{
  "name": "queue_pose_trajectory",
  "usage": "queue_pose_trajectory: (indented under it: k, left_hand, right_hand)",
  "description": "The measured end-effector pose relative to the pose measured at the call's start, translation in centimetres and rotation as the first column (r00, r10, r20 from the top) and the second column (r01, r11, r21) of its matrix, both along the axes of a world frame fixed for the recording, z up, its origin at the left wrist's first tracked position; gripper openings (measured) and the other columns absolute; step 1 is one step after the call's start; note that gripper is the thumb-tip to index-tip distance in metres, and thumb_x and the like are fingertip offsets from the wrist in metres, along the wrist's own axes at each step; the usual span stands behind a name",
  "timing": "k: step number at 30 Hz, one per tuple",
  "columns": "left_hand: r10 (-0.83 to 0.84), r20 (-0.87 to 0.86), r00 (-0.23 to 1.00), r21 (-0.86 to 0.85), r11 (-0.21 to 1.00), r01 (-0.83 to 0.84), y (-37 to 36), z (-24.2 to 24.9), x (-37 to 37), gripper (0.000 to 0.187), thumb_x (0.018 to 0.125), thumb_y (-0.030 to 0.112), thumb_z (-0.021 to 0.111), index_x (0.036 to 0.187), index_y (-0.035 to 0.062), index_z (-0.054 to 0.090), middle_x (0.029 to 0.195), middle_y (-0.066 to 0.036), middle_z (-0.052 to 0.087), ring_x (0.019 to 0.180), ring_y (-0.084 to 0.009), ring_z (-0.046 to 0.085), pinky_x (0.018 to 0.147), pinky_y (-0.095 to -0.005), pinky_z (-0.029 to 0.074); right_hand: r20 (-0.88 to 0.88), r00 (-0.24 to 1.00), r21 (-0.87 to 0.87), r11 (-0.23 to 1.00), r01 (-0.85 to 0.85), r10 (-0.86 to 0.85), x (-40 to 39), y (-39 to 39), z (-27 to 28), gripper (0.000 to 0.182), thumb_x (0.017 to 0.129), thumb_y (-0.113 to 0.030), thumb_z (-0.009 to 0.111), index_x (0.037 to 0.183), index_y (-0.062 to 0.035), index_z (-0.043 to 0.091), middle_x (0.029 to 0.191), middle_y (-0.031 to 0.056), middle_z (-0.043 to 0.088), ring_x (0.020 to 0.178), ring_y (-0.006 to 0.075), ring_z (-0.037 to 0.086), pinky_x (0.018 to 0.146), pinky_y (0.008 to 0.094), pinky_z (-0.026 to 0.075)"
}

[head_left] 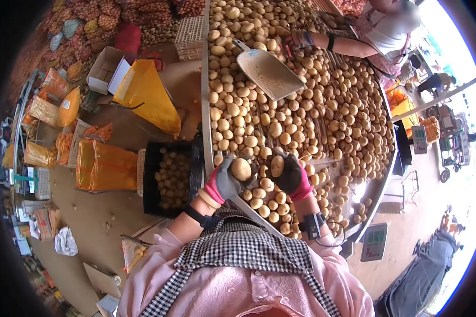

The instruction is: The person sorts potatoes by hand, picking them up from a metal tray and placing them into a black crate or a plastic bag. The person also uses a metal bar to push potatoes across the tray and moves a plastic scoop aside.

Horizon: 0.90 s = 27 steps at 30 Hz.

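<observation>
In the head view, the left hand [225, 179], in a grey glove, is grasping 1 round potato [241, 169], with the fingers curling around its side. The right hand [289, 177], gloved too, is gripping 1 longer potato [277, 166] at its side. Both potatoes are sitting just above the near part of the wide table [207, 105], where many loose potatoes [264, 211] are lying below and around them. A metal scoop [269, 74] is resting on the pile farther away, and near it another person's arm [354, 46] is reaching in. At the left side of the table, 1 black crate [149, 182] is holding more potatoes.

By my judgement, each potato is being light enough for 1 hand, firm and not bending, but its skin may be bruising if it is dropping. Dry dust is perhaps making it a little slippery, so the fingers should be wrapping its widest middle, with the thumb opposing.
</observation>
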<state>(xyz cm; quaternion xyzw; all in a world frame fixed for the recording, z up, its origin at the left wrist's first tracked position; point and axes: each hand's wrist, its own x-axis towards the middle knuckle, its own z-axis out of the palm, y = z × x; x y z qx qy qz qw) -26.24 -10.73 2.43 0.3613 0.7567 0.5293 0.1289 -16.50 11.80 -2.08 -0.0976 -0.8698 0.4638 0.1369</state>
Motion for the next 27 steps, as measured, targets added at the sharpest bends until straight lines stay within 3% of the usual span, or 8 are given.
queue_pose_trajectory:
  k: [6,11,13,19,20,21,25,27]
  left_hand:
    - [-0.357,0.89,0.283,0.438,0.842,-0.314,-0.4,0.2,1.3,0.052,0.086,0.026,0.074,0.126,-0.0007,0.053,0.115,-0.009,0.067,0.108,-0.0197,0.063,0.095,-0.0321,0.05]
    - [-0.617,0.715,-0.329,0.393,0.744,-0.541,-1.8,-2.4,1.2,0.045,0.093,0.034,0.066,0.126,0.0041,0.055,0.121,-0.012,0.061,0.111,-0.0268,0.06,0.094,-0.0407,0.053]
    - [-0.526,0.828,-0.194,0.344,0.75,-0.565,-2.3,-4.0,1.4,0.043,0.095,0.034,0.063,0.127,0.0065,0.055,0.125,-0.012,0.059,0.113,-0.03,0.059,0.092,-0.0455,0.054]
    - [-0.558,0.829,0.037,0.474,0.664,-0.578,-3.7,-0.7,0.9,0.043,0.098,0.034,0.059,0.13,0.0069,0.053,0.131,-0.011,0.057,0.117,-0.0282,0.058,0.097,-0.0513,0.051]
    - [-0.568,0.821,0.063,0.492,0.645,-0.585,-4.1,-0.5,0.8,0.042,0.099,0.033,0.057,0.131,0.0071,0.053,0.133,-0.011,0.057,0.117,-0.0277,0.058,0.097,-0.0522,0.05]
    - [-0.576,0.812,0.09,0.509,0.625,-0.592,-4.5,-0.4,0.7,0.041,0.099,0.033,0.056,0.132,0.0074,0.053,0.134,-0.01,0.057,0.118,-0.0273,0.058,0.098,-0.0532,0.049]
    - [-0.676,0.736,0.032,0.554,0.575,-0.602,-7.8,-3.9,0.2,0.045,0.101,0.038,0.054,0.132,0.0059,0.054,0.132,-0.01,0.058,0.114,-0.0283,0.06,0.093,-0.0448,0.053]
    - [-0.658,0.746,0.103,0.601,0.598,-0.53,-9.2,-4.9,-0.3,0.047,0.1,0.042,0.053,0.132,0.0073,0.055,0.125,-0.012,0.062,0.108,-0.0285,0.063,0.09,-0.0414,0.055]
  right_hand:
    - [-0.025,0.999,0.451,0.892,-0.024,0.039,0.5,-1.7,3.9,0.06,0.079,-0.023,0.083,0.13,-0.0051,0.056,0.123,0.0098,0.064,0.112,0.0228,0.061,0.1,0.0341,0.046]
    - [0.094,0.993,-0.224,0.974,-0.043,0.065,1.7,-3.2,2.8,0.058,0.078,-0.026,0.084,0.124,-0.0043,0.057,0.111,0.0101,0.066,0.095,0.0209,0.068,0.084,0.0338,0.055]
    - [0.186,0.982,-0.974,0.123,0.189,-0.029,1.4,-4.1,1.9,0.048,0.09,-0.009,0.068,0.134,-0.0089,0.049,0.109,0.0062,0.063,0.091,0.0225,0.066,0.083,0.0346,0.054]
    - [0.214,0.976,-0.977,0.019,0.215,-0.039,1.8,-3.1,2.4,0.046,0.095,-0.018,0.063,0.138,-0.0104,0.047,0.087,-0.0001,0.055,0.059,0.0098,0.046,0.054,0.0236,0.041]
    - [0.165,0.977,-0.735,0.644,0.212,-0.134,3.3,-1.4,-6.1,0.04,0.098,-0.024,0.06,0.134,-0.0097,0.052,0.094,0.0022,0.062,0.062,0.0107,0.051,0.054,0.0236,0.044]
    - [0.146,0.988,-0.981,-0.123,0.151,0.048,3.1,-0.8,-2.0,0.039,0.096,-0.019,0.063,0.132,-0.0077,0.053,0.107,0.0073,0.065,0.078,0.0169,0.061,0.066,0.0282,0.053]
    - [0.131,0.982,-0.195,0.968,0.157,-0.133,2.8,-2.7,-2.1,0.065,0.073,-0.008,0.079,0.133,-0.007,0.054,0.112,0.0141,0.065,0.103,0.0302,0.065,0.089,0.0365,0.052]
    - [0.013,0.997,0.048,0.996,0.075,-0.075,1.8,-4.3,1.2,0.064,0.074,-0.005,0.078,0.133,-0.0064,0.054,0.113,0.0142,0.065,0.105,0.0294,0.065,0.09,0.0365,0.052]
